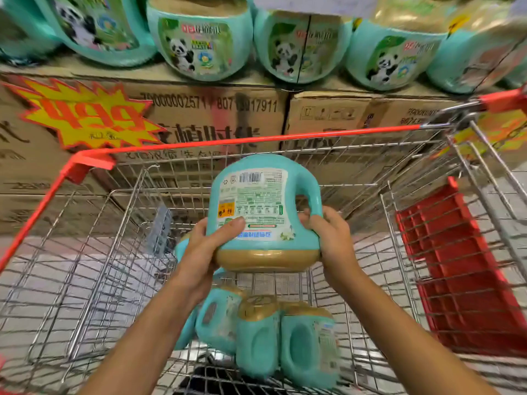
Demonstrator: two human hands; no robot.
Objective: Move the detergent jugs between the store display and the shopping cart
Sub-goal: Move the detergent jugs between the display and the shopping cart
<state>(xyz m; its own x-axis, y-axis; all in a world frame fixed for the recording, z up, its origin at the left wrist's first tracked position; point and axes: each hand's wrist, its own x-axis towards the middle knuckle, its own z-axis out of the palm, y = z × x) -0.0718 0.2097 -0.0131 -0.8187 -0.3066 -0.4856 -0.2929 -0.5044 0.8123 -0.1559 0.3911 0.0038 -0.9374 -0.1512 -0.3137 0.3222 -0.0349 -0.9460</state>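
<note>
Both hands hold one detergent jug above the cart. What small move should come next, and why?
Probably lower the held jug onto the cart floor, just left of the jugs in the cart. Left hand and right hand grip it above the basket, gold end toward the person, and bare wire shows there. It could be heading to the display; one frame cannot tell.

held jug (265, 212): teal body, gold cap, wht back label w/ grn print, blk barcode, orange hazard sq | cart jugs (256, 337): teal, gold caps | display jugs (199, 44): teal, grn labels w/ blk-wht panda | cart (285, 137): silver wire, orange-red rim | seat flap (462, 280): red | cartons (214, 109): brown, blk print | price sign (85, 115): yellow starburst, red edge + digits
</note>
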